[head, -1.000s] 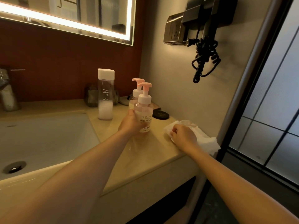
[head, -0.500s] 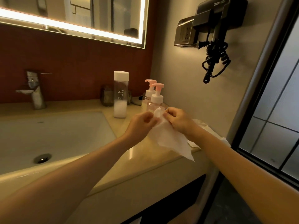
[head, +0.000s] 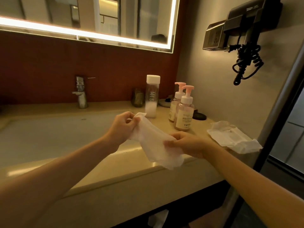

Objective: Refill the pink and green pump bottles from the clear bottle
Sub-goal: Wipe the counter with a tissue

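Observation:
Two pump bottles with pink pump heads stand on the counter by the right wall, a nearer one (head: pixel 184 112) and one behind it (head: pixel 175 102). Left of them stands the tall clear bottle (head: pixel 152 96) with a white cap, holding white contents in its lower part. In front of the bottles, a white wipe (head: pixel 154 142) is stretched between my hands. My left hand (head: pixel 122 127) pinches its upper end and my right hand (head: pixel 187 143) pinches its lower part. Neither hand touches a bottle.
A sink basin (head: pixel 54 139) with a chrome tap (head: pixel 81 92) fills the left of the counter. An open white wipe packet (head: pixel 230 137) lies at the counter's right end. A dark cup (head: pixel 138 99) and a small black lid (head: pixel 199 115) sit near the bottles. A wall hair dryer (head: pixel 243 30) hangs above.
My left hand let go of the near pump bottle. My right hand drew a wipe from the packet, and both hands now hold it, pulled apart and lower toward me.

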{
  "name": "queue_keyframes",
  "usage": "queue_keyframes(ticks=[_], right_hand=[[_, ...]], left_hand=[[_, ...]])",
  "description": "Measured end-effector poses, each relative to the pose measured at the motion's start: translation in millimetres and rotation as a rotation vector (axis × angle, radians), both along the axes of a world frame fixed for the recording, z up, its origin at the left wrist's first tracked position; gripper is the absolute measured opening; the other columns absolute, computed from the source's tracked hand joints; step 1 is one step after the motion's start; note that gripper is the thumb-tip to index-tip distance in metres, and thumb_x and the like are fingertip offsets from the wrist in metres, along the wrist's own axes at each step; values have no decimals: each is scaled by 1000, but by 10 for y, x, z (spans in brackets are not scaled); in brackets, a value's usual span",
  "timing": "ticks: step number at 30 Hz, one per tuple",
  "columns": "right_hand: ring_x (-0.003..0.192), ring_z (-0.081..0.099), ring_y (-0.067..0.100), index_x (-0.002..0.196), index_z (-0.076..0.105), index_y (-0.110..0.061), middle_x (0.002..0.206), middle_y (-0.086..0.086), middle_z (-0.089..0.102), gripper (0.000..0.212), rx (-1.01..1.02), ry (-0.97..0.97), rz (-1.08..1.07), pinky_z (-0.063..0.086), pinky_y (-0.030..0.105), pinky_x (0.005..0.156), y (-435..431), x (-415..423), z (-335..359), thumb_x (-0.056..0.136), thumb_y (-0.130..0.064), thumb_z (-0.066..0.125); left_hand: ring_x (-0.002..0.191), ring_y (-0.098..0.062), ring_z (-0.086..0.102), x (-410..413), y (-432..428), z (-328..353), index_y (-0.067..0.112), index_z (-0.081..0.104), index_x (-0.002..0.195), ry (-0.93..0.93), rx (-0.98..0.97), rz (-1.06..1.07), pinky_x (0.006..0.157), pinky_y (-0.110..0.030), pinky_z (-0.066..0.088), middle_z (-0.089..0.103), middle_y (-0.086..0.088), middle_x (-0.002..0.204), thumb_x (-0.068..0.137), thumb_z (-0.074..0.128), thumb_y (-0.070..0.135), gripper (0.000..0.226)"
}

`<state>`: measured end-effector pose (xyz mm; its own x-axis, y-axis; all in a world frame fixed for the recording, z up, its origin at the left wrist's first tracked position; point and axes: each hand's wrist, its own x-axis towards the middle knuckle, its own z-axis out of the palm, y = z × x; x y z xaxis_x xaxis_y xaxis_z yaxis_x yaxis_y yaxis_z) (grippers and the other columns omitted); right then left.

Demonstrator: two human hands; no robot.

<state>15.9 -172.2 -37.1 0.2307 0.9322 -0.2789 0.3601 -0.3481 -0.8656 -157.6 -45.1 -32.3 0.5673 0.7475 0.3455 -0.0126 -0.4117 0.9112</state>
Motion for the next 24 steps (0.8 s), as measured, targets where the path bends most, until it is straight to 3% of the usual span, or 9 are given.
queue_keyframes(ticks=[4,6,8,10,13,15,17,21,24], right_hand=[[102,59,16,122,53,-15,112,1,60,34,-52,-12,-10,52,25,82,-2,-88,-48,90,-22,58],[99,59,15,112,56,-20,107,-1,60,25,-27,-154,-46,50,24,82,17,-119,-88,88,-23,60],[91,59,14,103,60,-16,98,0,60,19,12,-340,-87,49,23,76,41,-117,-142,86,-25,63],[87,56,15,96,60,-18,90,-3,57,20,27,-577,-121,48,26,74,44,-54,-193,81,-28,68],[92,52,12,108,55,-22,98,-6,54,33,54,-886,-198,48,27,79,-21,-10,-217,80,-33,69],[94,50,10,115,53,-21,105,-4,54,36,248,-1031,-264,46,24,80,-95,-71,-224,84,-32,65],[88,50,7,113,55,-21,100,-6,55,29,392,-1012,-244,45,21,77,-162,-188,-247,86,-31,62],[104,50,12,114,59,-18,111,-5,54,34,188,-1006,-75,42,26,88,-226,-360,-377,89,-40,54],[110,50,15,118,58,-17,120,-2,55,36,144,-1030,-77,40,28,91,-217,-297,-379,92,-40,50]], left_hand=[[71,-16,54,-237,169,-43,14,56,81,180,50,76,56,-23,44,58,-4,79,95,48,21,18],[75,-22,56,-311,269,-149,11,58,81,286,111,119,63,-31,47,59,-5,78,94,50,21,18],[76,-23,56,-325,338,-297,18,55,76,475,328,182,64,-31,45,56,0,74,91,55,23,16],[83,-18,55,-293,318,-407,22,55,91,616,463,209,70,-28,45,56,4,87,86,62,27,10],[104,-18,53,-206,268,-405,20,50,119,588,602,263,85,-32,47,55,1,116,82,67,22,41],[107,-19,53,-172,192,-348,18,54,116,490,757,220,86,-31,47,55,0,118,84,65,17,35],[105,-16,56,-158,81,-351,18,59,110,506,807,77,87,-29,47,58,3,115,87,61,18,23],[113,-19,54,-77,-43,-524,16,62,116,674,826,-156,97,-32,41,59,1,124,93,49,25,28],[116,-21,51,40,-43,-540,10,61,116,702,810,-208,97,-29,35,59,-6,126,96,44,25,31]])
